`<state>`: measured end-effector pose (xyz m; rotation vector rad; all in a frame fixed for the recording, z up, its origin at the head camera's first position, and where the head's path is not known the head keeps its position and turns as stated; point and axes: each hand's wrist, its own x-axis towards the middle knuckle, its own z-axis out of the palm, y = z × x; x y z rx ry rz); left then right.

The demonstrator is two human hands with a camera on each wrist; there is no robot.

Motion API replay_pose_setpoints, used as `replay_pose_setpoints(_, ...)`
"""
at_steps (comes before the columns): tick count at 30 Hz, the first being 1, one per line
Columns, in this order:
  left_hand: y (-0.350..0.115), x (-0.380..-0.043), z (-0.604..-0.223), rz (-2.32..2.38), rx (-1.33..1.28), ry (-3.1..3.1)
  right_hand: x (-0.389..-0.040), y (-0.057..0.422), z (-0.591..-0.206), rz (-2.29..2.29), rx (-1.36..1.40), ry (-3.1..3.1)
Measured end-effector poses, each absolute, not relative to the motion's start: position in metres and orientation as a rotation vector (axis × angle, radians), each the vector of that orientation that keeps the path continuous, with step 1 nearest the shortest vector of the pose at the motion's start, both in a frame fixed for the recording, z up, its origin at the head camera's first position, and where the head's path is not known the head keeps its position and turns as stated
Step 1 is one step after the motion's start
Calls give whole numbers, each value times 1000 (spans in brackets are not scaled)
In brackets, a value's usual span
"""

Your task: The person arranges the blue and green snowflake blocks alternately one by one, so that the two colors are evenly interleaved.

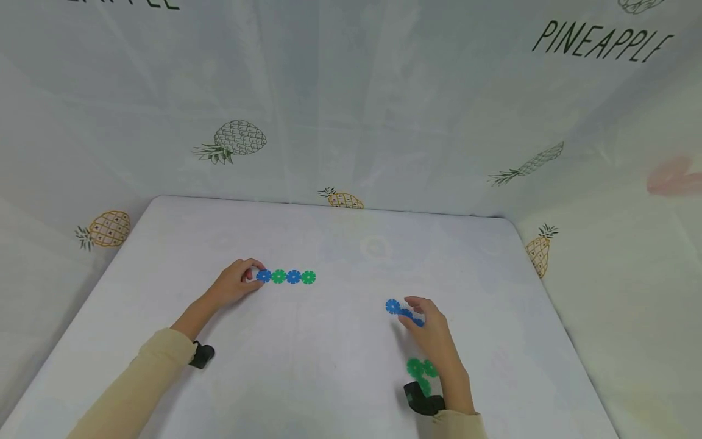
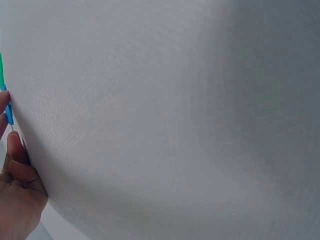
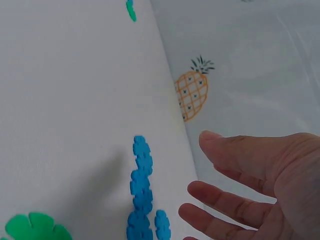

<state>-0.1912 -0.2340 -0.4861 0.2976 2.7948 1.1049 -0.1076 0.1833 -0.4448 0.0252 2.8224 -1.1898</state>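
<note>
A straight row of notched snowflake building discs, blue and green in turn, lies on the table. My left hand (image 1: 236,282) is at its left end, thumb and fingers pinching the edges of the end blue disc (image 1: 264,276); a green disc (image 1: 278,277) adjoins it. In the left wrist view, the left hand (image 2: 21,187) shows only at the edge. My right hand (image 1: 433,329) hovers over several blue discs (image 1: 392,306), thumb and fingers apart. The right wrist view shows the blue discs (image 3: 141,192) beside the fingers, with nothing held. Some blue discs are partly hidden by the hand.
Several green discs (image 1: 415,367) lie beneath the right forearm, partly covered by it and the black wrist camera (image 1: 423,400). The white table (image 1: 340,366) meets a pineapple-printed curtain (image 1: 384,122) at its back and sides. Another black camera (image 1: 203,355) is on the left wrist.
</note>
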Motion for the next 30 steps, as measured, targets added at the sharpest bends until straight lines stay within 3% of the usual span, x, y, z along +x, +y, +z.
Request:
replay_pose_setpoints(17, -234, -186, -481, 1212, 412, 2805, -95, 212, -463, -1084, 210, 2846)
replay_pose_setpoints(30, -231, -187, -478, 1092, 298, 2812, -94, 210, -476, -873, 222, 2954)
